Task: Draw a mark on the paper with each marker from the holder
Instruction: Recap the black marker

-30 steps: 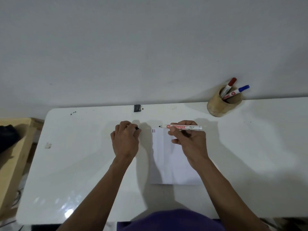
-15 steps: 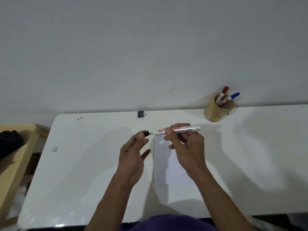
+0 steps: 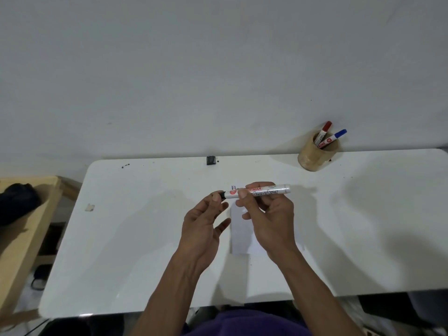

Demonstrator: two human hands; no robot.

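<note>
My right hand (image 3: 268, 220) grips a white marker (image 3: 264, 190) level above the table, tip end pointing left. My left hand (image 3: 204, 223) pinches the black cap (image 3: 221, 195) at that tip end between thumb and fingertip. Under both hands lies a white paper (image 3: 240, 236) with short dark marks (image 3: 233, 187) at its far left corner. The bamboo holder (image 3: 312, 158) stands at the back right by the wall, with a red-capped marker (image 3: 323, 132) and a blue-capped marker (image 3: 335, 137) sticking out of it.
The white table (image 3: 135, 238) carries a small black object (image 3: 211, 160) at its back edge and a scrap of tape (image 3: 90, 207) on the left. A wooden stand (image 3: 26, 229) with a dark bundle sits to the left.
Both hands rose off the paper. My left hand came over with the black cap and brought it onto the marker's tip. The marks on the paper came into sight.
</note>
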